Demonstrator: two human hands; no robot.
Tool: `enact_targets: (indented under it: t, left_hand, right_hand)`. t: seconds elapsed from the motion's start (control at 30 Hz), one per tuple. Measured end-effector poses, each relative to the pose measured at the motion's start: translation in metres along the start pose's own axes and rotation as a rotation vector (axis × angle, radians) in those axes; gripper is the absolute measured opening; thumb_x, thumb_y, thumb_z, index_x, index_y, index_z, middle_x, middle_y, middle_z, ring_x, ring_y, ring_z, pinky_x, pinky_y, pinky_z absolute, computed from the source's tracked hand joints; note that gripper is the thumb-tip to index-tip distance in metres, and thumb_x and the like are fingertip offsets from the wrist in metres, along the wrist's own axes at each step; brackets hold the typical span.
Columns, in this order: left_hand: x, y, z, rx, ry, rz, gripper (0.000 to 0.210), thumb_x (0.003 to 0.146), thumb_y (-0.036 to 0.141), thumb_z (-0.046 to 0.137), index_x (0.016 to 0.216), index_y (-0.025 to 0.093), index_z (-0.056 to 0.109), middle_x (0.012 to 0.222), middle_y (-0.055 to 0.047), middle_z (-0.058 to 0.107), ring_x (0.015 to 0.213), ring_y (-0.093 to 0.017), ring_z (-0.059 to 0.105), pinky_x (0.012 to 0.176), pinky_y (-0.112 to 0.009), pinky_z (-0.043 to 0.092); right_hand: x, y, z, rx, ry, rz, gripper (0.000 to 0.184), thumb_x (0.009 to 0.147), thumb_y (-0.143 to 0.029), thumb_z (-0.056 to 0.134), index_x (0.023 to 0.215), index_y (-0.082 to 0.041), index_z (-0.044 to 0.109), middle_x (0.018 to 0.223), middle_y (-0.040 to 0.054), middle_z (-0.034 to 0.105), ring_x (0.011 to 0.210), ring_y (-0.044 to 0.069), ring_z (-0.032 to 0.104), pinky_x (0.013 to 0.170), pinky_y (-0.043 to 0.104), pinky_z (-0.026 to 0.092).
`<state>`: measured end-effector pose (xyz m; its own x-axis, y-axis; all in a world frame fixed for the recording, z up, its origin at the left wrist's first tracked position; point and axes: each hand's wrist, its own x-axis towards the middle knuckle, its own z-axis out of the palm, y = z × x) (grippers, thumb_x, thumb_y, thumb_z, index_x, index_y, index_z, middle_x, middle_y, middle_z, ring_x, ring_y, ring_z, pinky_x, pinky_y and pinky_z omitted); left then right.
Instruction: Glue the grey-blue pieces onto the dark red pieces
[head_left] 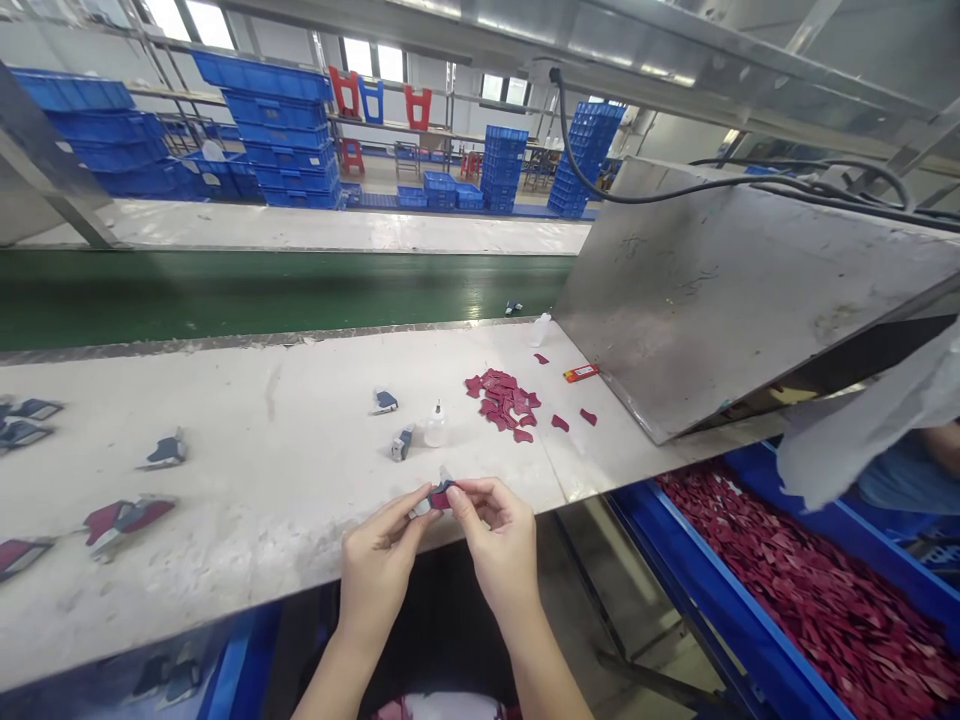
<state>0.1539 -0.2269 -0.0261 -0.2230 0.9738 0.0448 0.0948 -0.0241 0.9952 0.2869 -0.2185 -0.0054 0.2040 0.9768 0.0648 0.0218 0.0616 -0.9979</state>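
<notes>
1. one part (440,500), two hands: the left hand (379,550) and right hand (499,535) each pinch it, on the near side of the bottle (435,430), above the bench (300,480).
2. a steady left hold with light pressure from the right would likely keep edges aligned.
3. red pieces (504,395) lie right of the bottle; keeping clear of the bottle's thin tip (438,405) seems wise.

No words, brands, numbers or signs can be read in this view
</notes>
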Motion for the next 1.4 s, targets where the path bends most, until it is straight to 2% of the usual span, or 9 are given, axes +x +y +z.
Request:
enact_targets:
  t: [0.17, 0.43, 0.63, 0.8, 0.9, 1.0, 1.13, 1.23, 1.4]
  left_hand:
    - [-0.002, 0.004, 0.000, -0.042, -0.032, -0.037, 0.029, 0.077, 0.033, 0.076, 0.103, 0.021, 0.079, 0.100, -0.003, 0.079, 0.089, -0.025, 0.077, 0.084, -0.033, 0.064]
    - [-0.002, 0.008, 0.002, -0.134, -0.038, -0.104, 0.033, 0.071, 0.031, 0.080, 0.101, 0.018, 0.079, 0.102, -0.005, 0.079, 0.093, -0.026, 0.076, 0.085, -0.033, 0.064]
    - [-0.003, 0.015, 0.004, -0.214, -0.036, -0.161, 0.030, 0.071, 0.032, 0.082, 0.097, 0.017, 0.080, 0.100, -0.008, 0.079, 0.095, -0.028, 0.075, 0.088, -0.034, 0.062]
    - [-0.003, 0.018, 0.006, -0.280, -0.021, -0.220, 0.027, 0.069, 0.030, 0.084, 0.093, 0.018, 0.080, 0.099, -0.007, 0.079, 0.096, -0.026, 0.075, 0.091, -0.032, 0.061]
    - [-0.001, 0.020, 0.006, -0.303, -0.022, -0.231, 0.026, 0.068, 0.028, 0.085, 0.092, 0.020, 0.081, 0.098, -0.006, 0.079, 0.094, -0.026, 0.076, 0.088, -0.030, 0.062]
    - [-0.001, 0.025, 0.006, -0.299, -0.024, -0.206, 0.025, 0.067, 0.027, 0.085, 0.091, 0.020, 0.081, 0.097, -0.006, 0.079, 0.092, -0.025, 0.076, 0.085, -0.029, 0.063]
    - [-0.003, 0.033, 0.006, -0.239, -0.027, -0.120, 0.022, 0.069, 0.026, 0.083, 0.091, 0.022, 0.081, 0.098, -0.006, 0.079, 0.091, -0.025, 0.076, 0.085, -0.029, 0.063]
    - [-0.006, 0.037, 0.005, -0.184, -0.030, -0.048, 0.020, 0.071, 0.024, 0.081, 0.090, 0.023, 0.082, 0.099, -0.005, 0.079, 0.088, -0.025, 0.077, 0.083, -0.030, 0.064]
    - [-0.010, 0.036, 0.006, -0.146, -0.046, -0.015, 0.019, 0.072, 0.023, 0.080, 0.091, 0.024, 0.082, 0.100, -0.005, 0.079, 0.091, -0.026, 0.076, 0.085, -0.031, 0.063]
  right_hand:
    - [-0.002, -0.003, 0.000, -0.067, 0.011, -0.017, 0.016, 0.085, -0.034, 0.070, 0.086, -0.019, 0.075, 0.079, 0.0037, 0.075, 0.071, 0.017, 0.069, 0.065, 0.026, 0.054]
    - [-0.006, 0.003, 0.002, -0.176, 0.038, -0.184, 0.014, 0.088, -0.030, 0.067, 0.083, -0.018, 0.073, 0.073, 0.0023, 0.071, 0.063, 0.014, 0.062, 0.059, 0.025, 0.050]
    - [-0.006, 0.005, 0.003, -0.319, 0.109, -0.418, 0.011, 0.089, -0.021, 0.067, 0.082, -0.016, 0.074, 0.066, 0.0023, 0.065, 0.057, 0.012, 0.055, 0.052, 0.023, 0.047]
    - [-0.008, 0.009, 0.003, -0.436, 0.136, -0.585, 0.011, 0.090, -0.017, 0.066, 0.093, -0.016, 0.077, 0.062, 0.0015, 0.060, 0.055, 0.012, 0.053, 0.051, 0.024, 0.046]
    - [-0.009, 0.009, 0.001, -0.354, 0.135, -0.510, 0.012, 0.089, -0.018, 0.068, 0.096, -0.019, 0.077, 0.067, 0.0011, 0.059, 0.058, 0.012, 0.055, 0.052, 0.024, 0.048]
    - [-0.008, 0.006, -0.003, -0.199, 0.104, -0.296, 0.020, 0.087, -0.025, 0.071, 0.106, -0.022, 0.074, 0.085, 0.0042, 0.065, 0.073, 0.014, 0.063, 0.056, 0.023, 0.051]
    - [-0.001, -0.001, -0.012, 0.016, -0.150, -0.059, 0.024, 0.091, -0.034, 0.065, 0.112, -0.025, 0.072, 0.106, 0.0067, 0.069, 0.097, 0.019, 0.068, 0.076, 0.028, 0.057]
    - [0.003, -0.004, -0.017, 0.118, -0.245, 0.011, 0.022, 0.093, -0.037, 0.062, 0.107, -0.025, 0.073, 0.104, 0.0055, 0.071, 0.100, 0.020, 0.068, 0.085, 0.030, 0.056]
    - [-0.003, 0.000, -0.015, 0.043, -0.225, 0.002, 0.021, 0.098, -0.037, 0.053, 0.109, -0.023, 0.064, 0.101, 0.0048, 0.069, 0.094, 0.018, 0.067, 0.084, 0.029, 0.054]
